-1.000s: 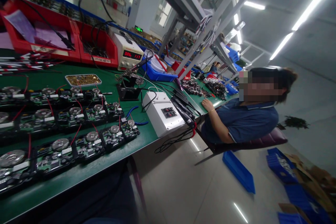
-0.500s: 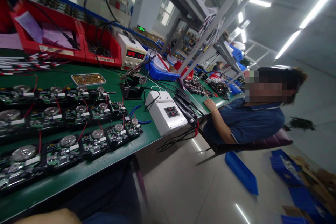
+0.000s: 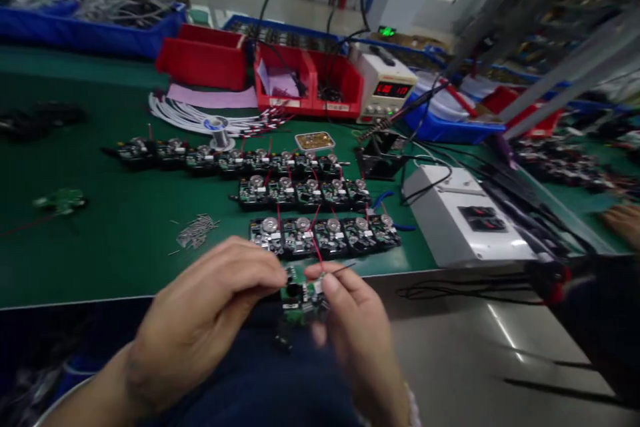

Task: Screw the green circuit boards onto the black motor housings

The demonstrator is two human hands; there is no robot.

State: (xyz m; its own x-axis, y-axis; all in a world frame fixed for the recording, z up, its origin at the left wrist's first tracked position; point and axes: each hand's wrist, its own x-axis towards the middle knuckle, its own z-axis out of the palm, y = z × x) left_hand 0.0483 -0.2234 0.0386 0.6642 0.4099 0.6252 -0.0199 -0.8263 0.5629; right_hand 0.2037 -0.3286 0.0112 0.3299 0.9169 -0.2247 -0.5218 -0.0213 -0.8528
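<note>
My left hand (image 3: 210, 313) and my right hand (image 3: 357, 320) meet in front of the bench's near edge, around a green circuit board (image 3: 295, 313) with a red wire and dark parts. The right fingers pinch the board's right side. Left fingertips are closed at its upper left corner. Just beyond stand three rows of black housings (image 3: 303, 237) with boards and round metal discs. Left of them lie a pile of thin metal pins (image 3: 197, 231) and another green board (image 3: 63, 201).
Red bins (image 3: 205, 57), a power supply (image 3: 385, 83) and a solder spool (image 3: 219, 133) stand farther back. On the right are a white box (image 3: 465, 217), blue-handled pliers (image 3: 384, 200) and another person's hand (image 3: 623, 221). Black cables hang off the edge.
The view has swung left and down to the bench. Both hands now show at the board; earlier only part of one hand showed at the bottom edge.
</note>
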